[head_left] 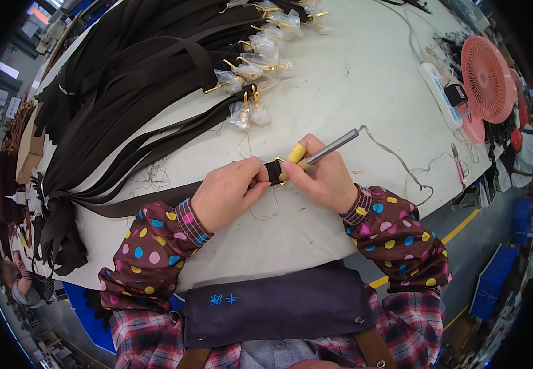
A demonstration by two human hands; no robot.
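My left hand (226,190) pinches a dark strap (146,200) close to its right end, fingers bent over the band. At that end sits a gold-coloured metal buckle (280,161), partly covered by my fingers. My right hand (327,184) is closed around a silver pen-shaped tool (338,146) with a cord at its back end, resembling a soldering iron. Its tip points down toward the buckle and is hidden by my hand. A yellow finger cover (296,153) is on a finger of my right hand.
Many dark straps (119,92) with plastic-wrapped gold buckles (251,114) lie across the table's left and back. At the right are a pink fan (486,80), a white power strip (440,95) and thread snips (458,165). The tool's grey cord (395,154) loops over the pale table (352,80).
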